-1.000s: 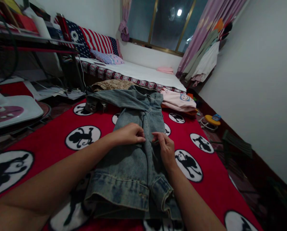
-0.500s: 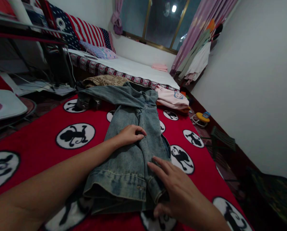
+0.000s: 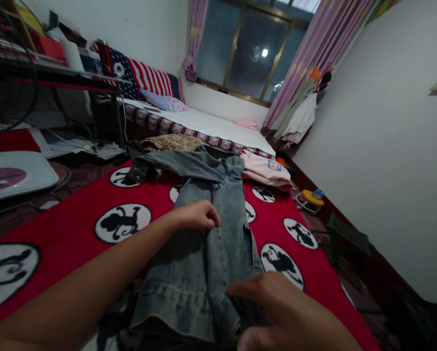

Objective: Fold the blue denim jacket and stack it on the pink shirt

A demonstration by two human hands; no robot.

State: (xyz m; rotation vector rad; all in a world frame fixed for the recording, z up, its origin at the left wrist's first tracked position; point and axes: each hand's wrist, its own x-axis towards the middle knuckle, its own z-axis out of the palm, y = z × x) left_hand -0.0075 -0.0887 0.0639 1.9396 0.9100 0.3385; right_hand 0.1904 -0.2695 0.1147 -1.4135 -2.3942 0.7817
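A faded blue denim jacket (image 3: 192, 253) lies lengthwise in front of me, its hem toward me and one sleeve stretched out to the left. My left hand (image 3: 200, 215) is closed in a pinch on the cloth near the middle of the jacket's front, along a raised fold. Lower down, my right hand (image 3: 280, 307) is at the hem's right corner, index finger on top of the denim and thumb near the edge. Its other fingers are blurred and partly hidden. The cloth between both hands stands up in a lengthwise ridge.
Under the jacket spreads a red blanket (image 3: 75, 253) with monkey circles. Beyond are a folded pink garment (image 3: 264, 165), a brown patterned cloth (image 3: 174, 142) and a bed (image 3: 211, 118). A white chair seat (image 3: 39, 170) stands left; a yellow stool (image 3: 311, 197) and dark green stool (image 3: 346, 234) stand right.
My left hand has closed from a loose curl into a pinch on the denim. My right hand has closed in at the hem, and the front edge has bunched into a ridge. The view has tilted up.
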